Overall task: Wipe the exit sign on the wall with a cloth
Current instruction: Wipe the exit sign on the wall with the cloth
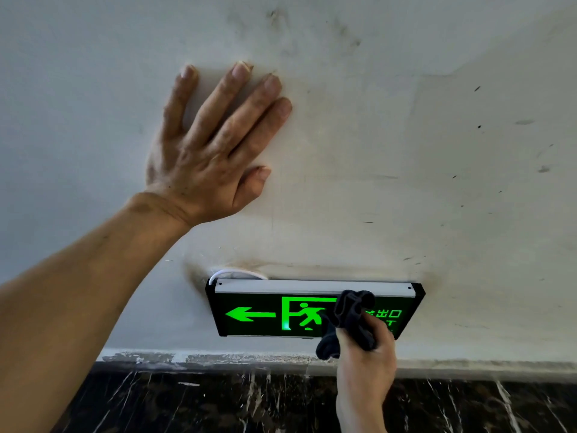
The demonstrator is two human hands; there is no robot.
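Observation:
A black exit sign (259, 314) with a lit green arrow, running figure and letters is mounted low on the white wall (406, 151). My right hand (367, 367) grips a bunched dark grey cloth (349, 320) and presses it against the sign's right half, hiding part of the figure and the letters. My left hand (212, 145) lies flat on the wall above and left of the sign, fingers spread, holding nothing.
A thin white cable (237, 271) loops out behind the sign's top left corner. The wall carries smudges and dark marks around the sign. Below the wall runs a dark marbled skirting band (218, 401) with white paint splashes.

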